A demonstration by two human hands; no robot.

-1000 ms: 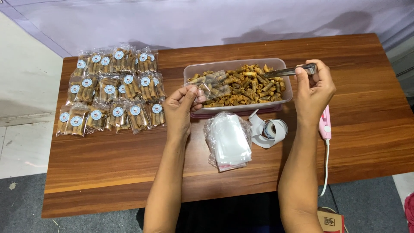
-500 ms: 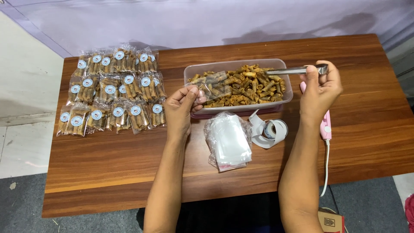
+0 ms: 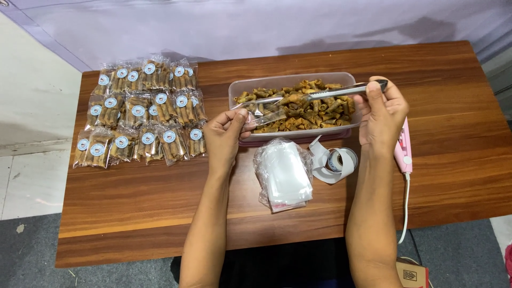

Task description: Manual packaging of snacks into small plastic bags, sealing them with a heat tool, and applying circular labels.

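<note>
Reaching forward from the near edge of the wooden table (image 3: 133, 208), both forearms run up the frame almost parallel, hands meeting at a clear plastic tub (image 3: 237, 88) of small brown fried rolls (image 3: 309, 109). The right hand (image 3: 381, 114) is raised over the tub's right end, wrist straight, fingers curled and closed round the handle end of a pair of metal tongs (image 3: 325, 92). The tongs lie nearly level across the top of the tub, their tips pointing left toward the other hand; whether the tips grip a roll cannot be made out.

The left hand (image 3: 226, 136) sits at the tub's near left corner, knuckles toward the camera, thumb and fingertips pinched on a small clear plastic bag (image 3: 264, 116). The bag juts out to the right of the fingers, over the tub's near wall, and the tong tips lie just above and beside it.

Left of the tub, well apart from the hands, lie rows of filled, sealed packets (image 3: 141, 112), each with a round blue-and-white sticker. Between the two forearms rests a stack of empty clear bags (image 3: 282, 173), with a roll of stickers (image 3: 336, 160) just beside it on the right. A pink handheld sealer (image 3: 404, 149) with a white cord lies just right of the right wrist.
</note>
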